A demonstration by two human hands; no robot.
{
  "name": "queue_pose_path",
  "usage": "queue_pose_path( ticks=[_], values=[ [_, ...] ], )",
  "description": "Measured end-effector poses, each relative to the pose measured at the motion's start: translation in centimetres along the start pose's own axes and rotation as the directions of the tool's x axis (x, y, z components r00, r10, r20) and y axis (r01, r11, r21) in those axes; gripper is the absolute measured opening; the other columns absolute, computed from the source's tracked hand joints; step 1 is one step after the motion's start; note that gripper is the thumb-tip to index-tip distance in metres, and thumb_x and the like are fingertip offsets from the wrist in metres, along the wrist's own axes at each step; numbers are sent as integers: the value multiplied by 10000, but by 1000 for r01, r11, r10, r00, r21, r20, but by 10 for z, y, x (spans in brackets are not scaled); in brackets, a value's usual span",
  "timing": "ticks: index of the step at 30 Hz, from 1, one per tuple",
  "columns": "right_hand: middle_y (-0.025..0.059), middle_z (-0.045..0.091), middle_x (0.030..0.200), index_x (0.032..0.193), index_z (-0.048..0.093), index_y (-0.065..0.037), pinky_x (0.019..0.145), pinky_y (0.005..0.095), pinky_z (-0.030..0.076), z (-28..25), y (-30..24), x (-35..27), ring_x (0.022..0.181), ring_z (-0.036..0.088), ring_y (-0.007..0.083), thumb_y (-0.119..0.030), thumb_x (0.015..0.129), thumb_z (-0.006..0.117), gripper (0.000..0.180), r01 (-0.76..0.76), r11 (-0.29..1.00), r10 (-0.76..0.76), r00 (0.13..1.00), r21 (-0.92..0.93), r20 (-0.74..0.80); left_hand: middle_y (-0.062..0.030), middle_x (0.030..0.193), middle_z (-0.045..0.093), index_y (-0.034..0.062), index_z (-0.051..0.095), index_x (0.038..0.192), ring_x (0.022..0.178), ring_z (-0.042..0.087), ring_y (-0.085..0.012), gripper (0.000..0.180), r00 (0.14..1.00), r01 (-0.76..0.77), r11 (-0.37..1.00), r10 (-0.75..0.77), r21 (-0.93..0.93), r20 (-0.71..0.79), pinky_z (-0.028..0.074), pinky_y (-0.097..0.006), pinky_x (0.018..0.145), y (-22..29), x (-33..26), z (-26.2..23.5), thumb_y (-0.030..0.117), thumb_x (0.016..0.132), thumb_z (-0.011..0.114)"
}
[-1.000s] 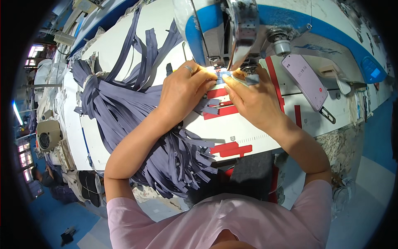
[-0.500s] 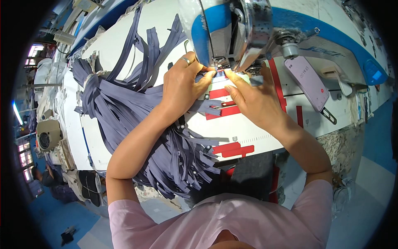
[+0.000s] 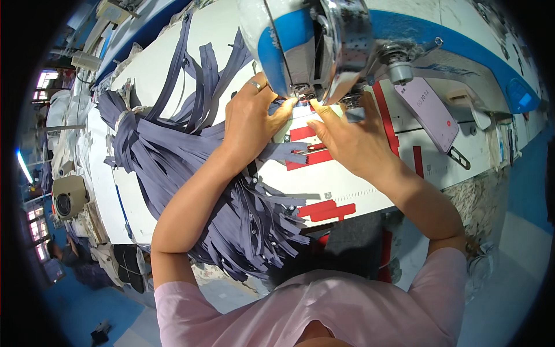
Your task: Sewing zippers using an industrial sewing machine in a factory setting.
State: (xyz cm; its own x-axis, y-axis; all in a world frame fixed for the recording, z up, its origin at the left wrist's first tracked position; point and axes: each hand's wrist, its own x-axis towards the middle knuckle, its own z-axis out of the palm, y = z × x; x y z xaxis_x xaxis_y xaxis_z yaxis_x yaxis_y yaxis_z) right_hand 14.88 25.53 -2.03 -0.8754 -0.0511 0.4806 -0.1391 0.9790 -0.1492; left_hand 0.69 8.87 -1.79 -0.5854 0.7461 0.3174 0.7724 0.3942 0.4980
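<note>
Clock positions are taken from the needle area (image 3: 303,91) of the white-and-blue sewing machine (image 3: 404,32). Left hand (image 3: 248,124), 8 o'clock: thumb and forefinger narrow; grip cannot be told. Right hand (image 3: 355,139), 4 o'clock: thumb and forefinger slightly parted; grip likewise unclear. Tied bundle of grey-violet fabric zippers (image 3: 167,147): 8 o'clock, beyond left hand, on white bench (image 3: 347,179). Lilac rectangular phone (image 3: 426,110): 3 o'clock.

The blue floor (image 3: 118,302) has paler patches. At the far left, a lit light tube (image 3: 25,166) glows between two bright windows (image 3: 46,80).
</note>
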Motion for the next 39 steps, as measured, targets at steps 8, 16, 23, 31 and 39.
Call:
queue_pose_path(
  ticks=[8, 16, 23, 31, 39],
  values=[
    [183, 524, 1025, 784, 741, -28, 881, 451, 456, -1, -2, 0, 1001, 520, 319, -274, 900, 712, 274, -18, 1000, 18, 999, 13, -34, -102, 1055, 675, 43, 721, 965, 822, 669, -313, 181, 998, -60, 998, 61, 12, -29, 527, -398, 666, 1, 1, -1, 142, 821, 766],
    [191, 531, 1113, 691, 734, -20, 918, 460, 452, 1, -2, 1, 1041, 522, 325, -269, 881, 721, 313, -62, 997, 63, 998, 37, -27, -121, 1029, 679, 46, 719, 991, 816, 668, -326, 229, 999, -32, 999, 33, 33, -15, 524, -415, 667, -5, 3, 3, 145, 793, 781],
    [197, 530, 1141, 707, 747, -26, 940, 470, 449, 5, -2, 0, 1060, 517, 323, -269, 872, 729, 294, -64, 997, 68, 994, 43, -86, -138, 978, 687, 59, 724, 1022, 805, 668, -345, 248, 1000, -10, 999, 9, 45, 11, 523, -429, 669, -4, 3, 1, 136, 791, 773],
    [182, 523, 1138, 712, 756, -39, 906, 438, 458, 3, -3, -1, 1035, 522, 304, -261, 833, 759, 253, -61, 996, 65, 995, 59, -82, -129, 958, 679, 66, 736, 1007, 801, 667, -333, 227, 999, -48, 998, 48, 30, 1, 523, -427, 668, -4, 2, 3, 138, 794, 767],
    [181, 526, 1136, 715, 759, -42, 909, 432, 460, 4, -3, 1, 1035, 523, 293, -253, 836, 755, 243, -33, 999, 36, 991, 25, -127, -123, 928, 672, 67, 734, 989, 782, 665, -326, 226, 999, -28, 999, 29, 47, -28, 522, -423, 652, -6, 2, 5, 163, 790, 782]
  ],
)
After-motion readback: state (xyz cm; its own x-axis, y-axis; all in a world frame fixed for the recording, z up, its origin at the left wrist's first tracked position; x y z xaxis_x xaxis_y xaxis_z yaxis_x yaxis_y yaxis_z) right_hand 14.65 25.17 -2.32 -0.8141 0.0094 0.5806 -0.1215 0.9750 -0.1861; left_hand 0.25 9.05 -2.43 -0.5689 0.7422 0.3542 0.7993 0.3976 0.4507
